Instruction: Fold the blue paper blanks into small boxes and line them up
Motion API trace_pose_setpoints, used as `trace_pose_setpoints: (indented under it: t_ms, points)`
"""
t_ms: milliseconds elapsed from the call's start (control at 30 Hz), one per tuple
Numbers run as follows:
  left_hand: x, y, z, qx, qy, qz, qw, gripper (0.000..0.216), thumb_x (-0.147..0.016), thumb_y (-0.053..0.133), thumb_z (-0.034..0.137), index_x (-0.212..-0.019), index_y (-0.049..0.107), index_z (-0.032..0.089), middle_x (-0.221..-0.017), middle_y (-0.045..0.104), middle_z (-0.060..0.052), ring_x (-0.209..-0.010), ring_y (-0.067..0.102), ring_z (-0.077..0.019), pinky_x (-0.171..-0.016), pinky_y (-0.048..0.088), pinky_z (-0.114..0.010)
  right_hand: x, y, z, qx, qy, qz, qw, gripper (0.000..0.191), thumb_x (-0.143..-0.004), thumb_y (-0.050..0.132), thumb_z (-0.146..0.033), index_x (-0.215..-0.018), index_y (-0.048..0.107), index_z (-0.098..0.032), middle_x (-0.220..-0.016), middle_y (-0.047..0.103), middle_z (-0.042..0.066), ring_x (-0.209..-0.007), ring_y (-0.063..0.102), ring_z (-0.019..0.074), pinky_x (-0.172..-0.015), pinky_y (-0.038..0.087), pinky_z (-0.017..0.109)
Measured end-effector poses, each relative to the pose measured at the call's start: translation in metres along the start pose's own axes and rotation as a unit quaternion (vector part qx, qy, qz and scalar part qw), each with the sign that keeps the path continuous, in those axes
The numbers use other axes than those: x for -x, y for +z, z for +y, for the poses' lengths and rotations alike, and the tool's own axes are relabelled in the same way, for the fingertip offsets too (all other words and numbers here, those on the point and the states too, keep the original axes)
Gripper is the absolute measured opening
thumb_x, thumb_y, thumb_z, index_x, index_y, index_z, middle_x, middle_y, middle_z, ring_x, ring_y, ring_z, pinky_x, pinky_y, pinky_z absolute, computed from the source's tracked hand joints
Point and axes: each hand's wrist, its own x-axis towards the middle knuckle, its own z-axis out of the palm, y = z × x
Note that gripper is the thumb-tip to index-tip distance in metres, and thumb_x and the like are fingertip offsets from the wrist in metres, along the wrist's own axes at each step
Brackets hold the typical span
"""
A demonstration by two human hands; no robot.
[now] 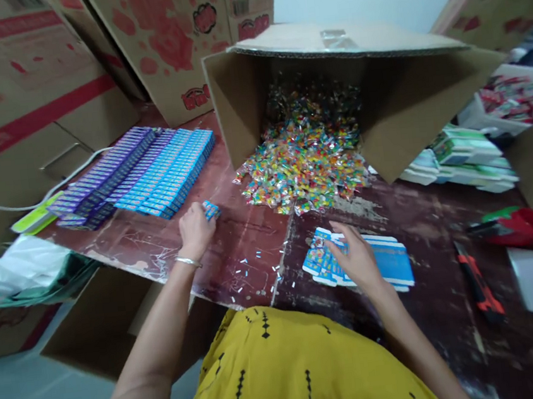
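Observation:
My left hand [196, 232] is closed around a small blue box [211, 210], which pokes out past the fingertips just above the table. Close by, a stack of blue boxes [168, 172] stands in tight rows beside rows of purple boxes [102, 175]. My right hand [356, 257] rests over a fanned pile of flat blue printed cartons [392, 262], its thumb apart from the fingers. The fingertips touch or hover just over the left part of the pile; I cannot tell which.
A cardboard box [350, 45] on its side spills wrapped colourful candies [310, 163] onto the table. Small paper scraps [259, 267] lie mid-table. To the right are a utility knife [480, 285], a red tool [526, 226] and green-white carton stacks [472, 159]. An open carton [103, 324] sits below the left edge.

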Motion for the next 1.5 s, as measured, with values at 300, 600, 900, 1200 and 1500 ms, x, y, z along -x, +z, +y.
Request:
trace_pose_setpoints:
  t_ms: [300,600,900,1200,1500]
  points:
    - [0.100,0.019,0.130,0.228,0.291,-0.080,0.926,0.081,-0.067,0.078,0.051,-0.132,0.043,0.017,-0.142,0.045,-0.017,-0.137,0.036,-0.0336,-0.114,0.030,-0.050,-0.033,0.012,0.027,0.193,-0.010,-0.026,0.981,0.020,-0.089,0.059,-0.033,-0.091,0.073,-0.019,-0.102,0.066,0.012,-0.100,0.055,0.0297,-0.091,0.045,0.044]
    - [0.130,0.033,0.164,0.262,0.287,-0.148,0.909,0.086,-0.066,0.080,0.044,-0.137,0.041,0.013,-0.140,0.049,-0.018,-0.135,0.040,-0.0346,-0.114,0.031,-0.051,-0.030,0.001,0.002,-0.008,0.059,0.035,0.998,0.019,-0.084,0.062,-0.034,-0.071,0.062,-0.021,-0.075,0.065,0.004,-0.073,0.059,0.0204,-0.071,0.046,0.034]
    - [0.125,0.003,0.167,0.507,0.190,-0.244,0.805,0.067,-0.075,0.074,0.040,-0.134,0.049,0.020,-0.132,0.058,-0.014,-0.120,0.056,-0.0286,-0.104,0.043,-0.044,-0.015,0.014,-0.032,-0.328,0.177,0.050,0.926,0.028,-0.085,0.059,-0.049,-0.084,0.063,-0.021,-0.058,0.055,-0.004,-0.045,0.047,0.0119,-0.042,0.038,0.024]
    - [0.108,-0.002,0.140,0.690,0.077,-0.490,0.527,0.056,-0.067,0.081,0.040,-0.115,0.066,0.015,-0.111,0.069,-0.011,-0.099,0.063,-0.0222,-0.088,0.046,-0.031,0.003,-0.006,-0.045,-0.343,0.072,-0.181,0.919,0.027,-0.083,0.066,-0.039,-0.104,0.060,-0.023,-0.069,0.063,-0.003,-0.058,0.060,0.0137,-0.055,0.048,0.026]
    - [0.115,0.002,0.145,0.726,-0.036,-0.406,0.554,0.035,-0.073,0.076,0.040,-0.094,0.073,0.013,-0.084,0.071,-0.005,-0.070,0.061,-0.0133,-0.071,0.045,-0.026,-0.006,-0.003,-0.043,-0.312,0.116,-0.039,0.942,0.032,-0.076,0.073,-0.039,-0.100,0.060,-0.022,-0.077,0.067,0.000,-0.068,0.062,0.0162,-0.059,0.048,0.026]
